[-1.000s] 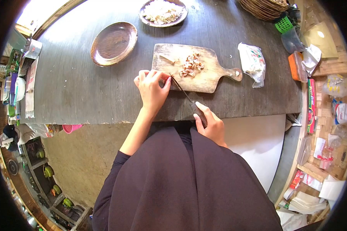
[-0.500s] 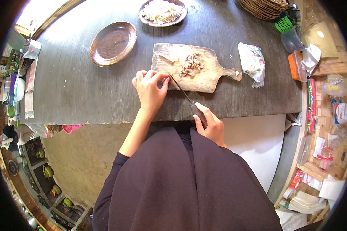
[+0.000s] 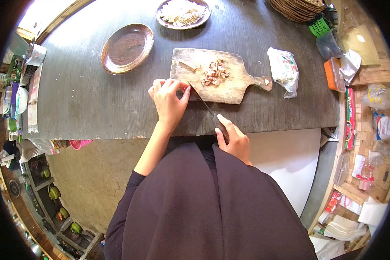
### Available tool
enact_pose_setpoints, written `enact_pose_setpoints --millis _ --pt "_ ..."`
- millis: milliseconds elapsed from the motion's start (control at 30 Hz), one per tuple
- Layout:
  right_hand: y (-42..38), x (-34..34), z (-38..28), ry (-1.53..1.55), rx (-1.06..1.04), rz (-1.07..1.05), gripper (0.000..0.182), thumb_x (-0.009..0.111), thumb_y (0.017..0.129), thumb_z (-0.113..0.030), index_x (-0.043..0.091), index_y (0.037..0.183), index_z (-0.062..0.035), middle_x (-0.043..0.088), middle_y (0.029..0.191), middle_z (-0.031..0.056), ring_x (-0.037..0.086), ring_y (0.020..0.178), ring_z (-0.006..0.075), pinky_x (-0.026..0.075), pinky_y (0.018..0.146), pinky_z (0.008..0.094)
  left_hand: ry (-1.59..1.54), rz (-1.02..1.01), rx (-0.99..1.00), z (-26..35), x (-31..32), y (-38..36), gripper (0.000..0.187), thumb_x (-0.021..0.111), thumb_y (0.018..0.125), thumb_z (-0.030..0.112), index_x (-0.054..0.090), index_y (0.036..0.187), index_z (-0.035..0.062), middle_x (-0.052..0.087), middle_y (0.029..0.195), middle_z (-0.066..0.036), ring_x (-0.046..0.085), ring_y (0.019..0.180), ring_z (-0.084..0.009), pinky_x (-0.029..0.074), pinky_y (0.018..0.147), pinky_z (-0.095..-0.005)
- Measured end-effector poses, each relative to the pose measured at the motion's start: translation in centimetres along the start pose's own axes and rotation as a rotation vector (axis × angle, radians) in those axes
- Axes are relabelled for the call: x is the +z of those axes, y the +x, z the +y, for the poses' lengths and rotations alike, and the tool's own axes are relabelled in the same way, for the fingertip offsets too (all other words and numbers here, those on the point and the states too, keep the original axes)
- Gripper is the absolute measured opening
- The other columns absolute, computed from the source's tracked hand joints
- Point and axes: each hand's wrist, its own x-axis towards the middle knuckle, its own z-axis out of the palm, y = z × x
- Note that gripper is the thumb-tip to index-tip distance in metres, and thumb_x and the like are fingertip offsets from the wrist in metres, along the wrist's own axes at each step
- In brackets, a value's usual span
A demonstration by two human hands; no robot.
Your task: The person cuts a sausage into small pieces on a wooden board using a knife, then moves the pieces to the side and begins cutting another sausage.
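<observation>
A wooden cutting board (image 3: 229, 93) lies on the dark table, its handle pointing right. Small brown-and-white chopped pieces (image 3: 215, 73) are heaped at its middle, with a pale sliver (image 3: 186, 66) to their left. My right hand (image 3: 234, 141) is wrapped round the dark handle of a knife (image 3: 201, 99), whose blade tip reaches the board's lower left edge. Close by the tip, my left hand (image 3: 171, 102) has its fingers curled and pinched at that corner. What it pinches is hidden by the fingers.
A brown plate (image 3: 128, 48) stands left of the board. Behind is a bowl of pale shredded food (image 3: 182, 14). A white plastic bag (image 3: 284, 71) lies right of the board handle. Farther right are an orange container (image 3: 333, 74) and a green basket (image 3: 319, 27).
My right hand and the knife have shifted slightly left and forward, the blade moving closer to my left fingers. My left hand has barely moved.
</observation>
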Motion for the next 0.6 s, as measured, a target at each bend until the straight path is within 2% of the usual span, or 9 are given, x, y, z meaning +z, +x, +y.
enact_pose_setpoints --millis 200,267,367,400,467,600 --pt "0.1 0.1 0.1 -0.011 -0.017 0.004 0.046 0.073 0.092 -0.022 0.064 0.137 -0.0219 0.071 0.088 0.0098 0.071 0.069 0.032 0.058 0.061 0.0406 0.007 0.016 0.008 0.1 0.0 0.0 0.011 0.083 0.079 0.022 0.074 0.083 0.0181 0.07 0.091 0.005 0.055 0.101 -0.0234 0.035 0.094 -0.042" --pt "-0.1 -0.5 -0.1 0.032 0.055 -0.069 0.041 0.074 0.092 -0.011 0.066 0.132 -0.0128 0.075 0.105 0.0194 0.075 0.093 0.037 0.059 0.078 0.0402 -0.001 0.019 0.001 0.1 0.0 0.0 0.011 0.083 0.079 0.022 0.073 0.082 0.018 0.07 0.091 0.005 0.055 0.102 -0.0233 0.035 0.094 -0.042" --pt "-0.3 -0.8 0.3 0.028 0.077 -0.067 0.04 0.073 0.092 -0.01 0.066 0.131 -0.0121 0.074 0.106 0.0198 0.075 0.094 0.0372 0.059 0.079 0.0405 -0.003 0.023 -0.005 0.2 0.0 0.0 0.011 0.083 0.079 0.022 0.073 0.082 0.0182 0.069 0.09 0.006 0.055 0.102 -0.0233 0.035 0.094 -0.0418" --pt "-0.2 -0.7 0.6 0.028 0.077 -0.068 0.04 0.073 0.092 -0.01 0.066 0.131 -0.0121 0.074 0.106 0.0198 0.075 0.094 0.0372 0.059 0.079 0.0405 0.001 0.022 -0.005 0.2 0.0 0.0 0.011 0.083 0.08 0.022 0.072 0.082 0.0184 0.069 0.09 0.006 0.055 0.102 -0.0233 0.035 0.094 -0.0415" --pt "0.1 -0.4 1.3 0.012 -0.016 0.043 0.044 0.073 0.092 -0.019 0.064 0.135 -0.019 0.073 0.092 0.0116 0.072 0.073 0.0328 0.057 0.063 0.0409 0.004 0.021 -0.004 0.3 -0.1 0.0 0.011 0.083 0.08 0.022 0.072 0.082 0.0186 0.069 0.09 0.006 0.055 0.102 -0.0233 0.035 0.094 -0.0413" --pt "0.5 -0.6 1.3 0.022 -0.014 0.044 0.043 0.073 0.092 -0.018 0.064 0.134 -0.0178 0.073 0.094 0.0126 0.072 0.075 0.0333 0.058 0.064 0.0407 0.011 0.009 0.003 0.4 -0.2 0.0 0.011 0.082 0.08 0.022 0.072 0.083 0.0189 0.069 0.09 0.005 0.055 0.102 -0.0232 0.034 0.095 -0.0409"
